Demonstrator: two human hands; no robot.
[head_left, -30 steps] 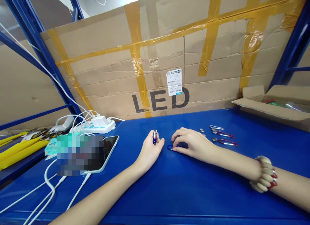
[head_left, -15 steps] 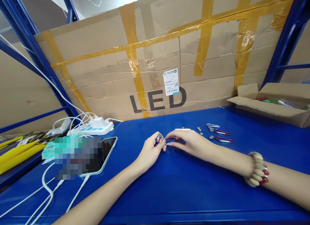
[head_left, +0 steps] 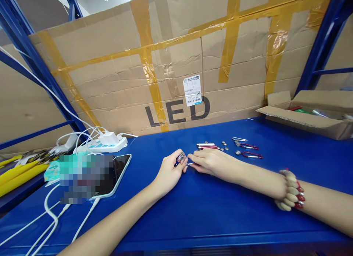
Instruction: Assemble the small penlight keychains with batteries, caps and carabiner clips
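My left hand is closed around a small blue and silver tube, its metal end pointing up and right. My right hand pinches a thin blue clip and holds it against the tube's end. Both hands rest on the blue table, fingertips touching. Just behind my right hand lie two small tubes, several round button cells and red carabiner clips. A bead bracelet is on my right wrist.
A phone on a white cable lies left of my hands, with a white power strip behind it. An open cardboard box stands at the right rear. A taped cardboard sheet marked LED closes the back. Yellow items lie far left.
My right hand lifted the blue clip off the table and brought it to the tube in my left hand. The tube tilted toward the right. The camera dipped, showing more parts behind.
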